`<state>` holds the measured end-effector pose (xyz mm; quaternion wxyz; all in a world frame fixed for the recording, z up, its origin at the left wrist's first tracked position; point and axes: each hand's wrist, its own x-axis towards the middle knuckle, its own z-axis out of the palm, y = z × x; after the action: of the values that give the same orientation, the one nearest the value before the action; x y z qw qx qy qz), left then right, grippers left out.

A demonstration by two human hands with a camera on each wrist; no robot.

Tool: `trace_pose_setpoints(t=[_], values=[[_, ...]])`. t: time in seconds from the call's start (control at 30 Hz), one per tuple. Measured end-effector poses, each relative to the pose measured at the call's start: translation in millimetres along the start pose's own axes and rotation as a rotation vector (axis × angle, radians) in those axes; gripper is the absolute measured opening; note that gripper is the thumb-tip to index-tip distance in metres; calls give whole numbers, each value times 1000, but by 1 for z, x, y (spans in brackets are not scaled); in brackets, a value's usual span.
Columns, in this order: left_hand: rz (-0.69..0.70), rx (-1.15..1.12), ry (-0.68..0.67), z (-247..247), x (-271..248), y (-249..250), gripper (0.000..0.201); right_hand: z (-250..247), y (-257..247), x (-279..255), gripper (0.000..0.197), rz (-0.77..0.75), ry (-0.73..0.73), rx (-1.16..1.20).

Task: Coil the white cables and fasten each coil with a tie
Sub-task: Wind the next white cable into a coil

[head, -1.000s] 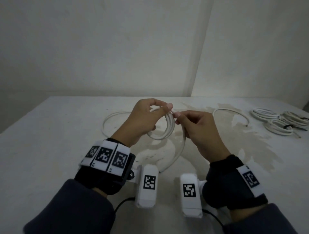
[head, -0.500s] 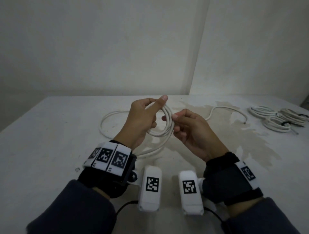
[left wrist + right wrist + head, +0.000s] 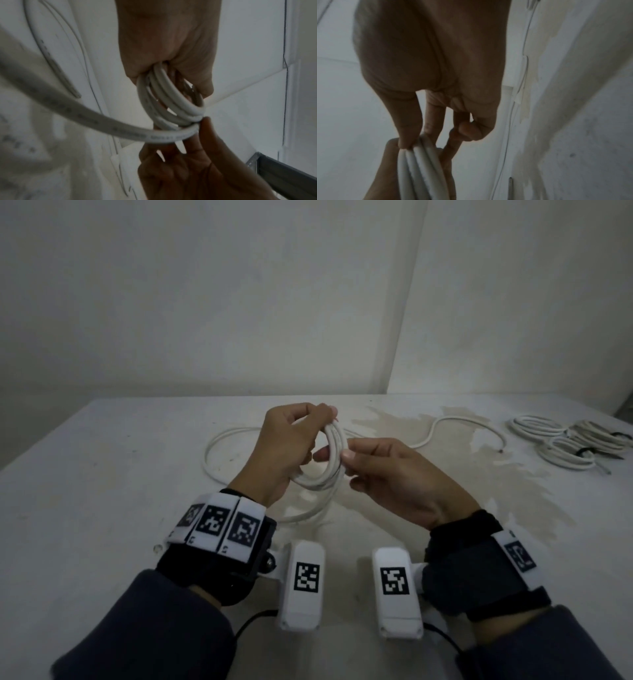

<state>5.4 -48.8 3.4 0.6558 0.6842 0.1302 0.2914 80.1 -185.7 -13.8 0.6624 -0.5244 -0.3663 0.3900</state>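
A white cable coil (image 3: 330, 463) of several loops hangs in the air above the table (image 3: 102, 474). My left hand (image 3: 291, 440) grips its top, fingers curled through the loops (image 3: 169, 94). My right hand (image 3: 346, 455) pinches the coil's right side between thumb and forefinger; in the right wrist view its fingertips (image 3: 406, 143) press on the bundled strands (image 3: 419, 169). The loose rest of the cable (image 3: 219, 446) trails over the table behind the hands, its far end (image 3: 459, 422) lying to the right.
Finished white coils (image 3: 568, 443) with dark ties lie at the table's far right. A stained patch (image 3: 445, 474) spreads over the middle of the tabletop. Walls stand behind the table's far edge.
The right hand has laid another loop onto the coil and now pinches its right side. The loose cable on the table has been drawn in, so the free end lies nearer.
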Motion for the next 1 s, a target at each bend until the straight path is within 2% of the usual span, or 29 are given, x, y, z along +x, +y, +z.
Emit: trace_pose_setpoints(t=[0.07,0.2,0.4,0.47,0.53,0.6,0.67,0.7,0.73,0.8,0.83,0.87,0.93,1.0], values=[[20,9,60,6,-1,-1,26,2,0,2,23,-35,-14,48],[84,85,131,11,-2,-6,38,10,2,3,25,-61,-67,319],[27,155,67,15,-2,-10,47,9,-3,4,28,-48,-23,415],[-37,194,-5,16,-3,-8,49,8,-3,7,29,-44,54,425],[-83,299,-43,16,-2,-9,51,6,-1,11,29,-77,207,440],[-64,388,22,15,0,-10,49,3,1,15,27,-146,376,495],[3,415,90,13,-2,-3,36,-4,1,18,26,-229,504,616],[-7,408,41,12,-3,1,29,-8,0,18,26,-276,553,680],[-74,414,-80,11,-4,4,33,-11,-1,17,27,-326,588,727],[-347,457,-419,17,-13,10,55,-15,-2,16,29,-407,598,761],[-473,459,-536,20,-17,10,64,-14,-2,15,29,-429,578,762],[-549,413,-574,23,-19,7,68,-12,-2,16,29,-437,548,763],[-585,158,-439,27,-17,-2,57,-7,0,16,28,-423,481,774],[-537,-129,-243,25,-12,-5,40,-2,1,16,27,-387,423,771]])
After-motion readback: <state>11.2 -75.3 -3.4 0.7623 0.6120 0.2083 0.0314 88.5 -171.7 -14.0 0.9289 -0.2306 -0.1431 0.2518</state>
